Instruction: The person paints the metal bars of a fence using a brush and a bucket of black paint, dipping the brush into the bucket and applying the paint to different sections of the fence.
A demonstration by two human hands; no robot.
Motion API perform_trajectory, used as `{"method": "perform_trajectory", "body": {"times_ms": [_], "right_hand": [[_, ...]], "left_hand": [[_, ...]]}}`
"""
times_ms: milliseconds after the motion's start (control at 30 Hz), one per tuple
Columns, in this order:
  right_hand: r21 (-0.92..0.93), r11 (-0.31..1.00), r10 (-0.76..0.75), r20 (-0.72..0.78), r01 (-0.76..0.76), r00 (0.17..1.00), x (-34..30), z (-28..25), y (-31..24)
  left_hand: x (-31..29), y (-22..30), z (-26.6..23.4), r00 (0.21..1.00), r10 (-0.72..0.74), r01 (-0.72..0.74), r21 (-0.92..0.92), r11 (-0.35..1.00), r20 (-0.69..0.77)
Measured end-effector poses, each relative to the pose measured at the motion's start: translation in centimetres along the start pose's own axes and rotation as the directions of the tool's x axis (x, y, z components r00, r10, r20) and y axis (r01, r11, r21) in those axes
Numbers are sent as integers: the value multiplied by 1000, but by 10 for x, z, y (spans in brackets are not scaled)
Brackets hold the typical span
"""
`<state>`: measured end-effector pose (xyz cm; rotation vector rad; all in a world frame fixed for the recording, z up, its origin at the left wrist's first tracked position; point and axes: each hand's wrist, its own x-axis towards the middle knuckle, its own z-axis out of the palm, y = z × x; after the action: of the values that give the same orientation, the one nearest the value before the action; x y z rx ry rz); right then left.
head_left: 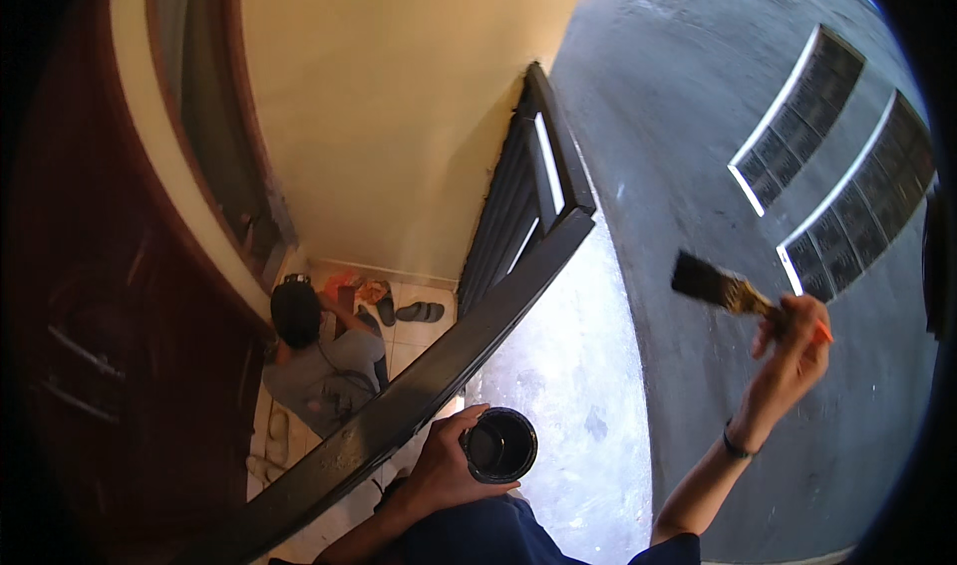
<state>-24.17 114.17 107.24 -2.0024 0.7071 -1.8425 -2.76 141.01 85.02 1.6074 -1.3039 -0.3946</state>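
My left hand (pixel 447 470) is wrapped round a small round black container (pixel 501 445), held low in front of me with its open top facing up. Dark liquid or coating shows inside; how full it is I cannot tell. Out to the right, my right hand (pixel 795 344) grips a paintbrush (pixel 733 291) by its handle, an orange end showing past the fingers. The brush's dark bristles point left, and its ferrule looks stained. It is held in front of the dark grey wall (pixel 688 166), apparently without touching it; depth is hard to judge.
A dark railing (pixel 399 401) runs diagonally beside my left hand, joining a black slatted panel (pixel 508 181). Beyond it a person (pixel 324 361) crouches on tiles near several sandals (pixel 419 312). Two dark vent-like grids (pixel 857 206) mark the grey wall. A dark red door (pixel 130 316) stands left.
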Motion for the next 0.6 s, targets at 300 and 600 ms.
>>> {"method": "perform_trajectory", "body": {"times_ms": [300,600], "right_hand": [[224,927,243,253,-301,937,35,94,52],[131,966,206,132,-223,970,-66,73,83]], "left_hand": [[-9,-10,12,997,-33,42,-130,991,68],[-8,-8,16,994,73,-70,-38,997,77]]}}
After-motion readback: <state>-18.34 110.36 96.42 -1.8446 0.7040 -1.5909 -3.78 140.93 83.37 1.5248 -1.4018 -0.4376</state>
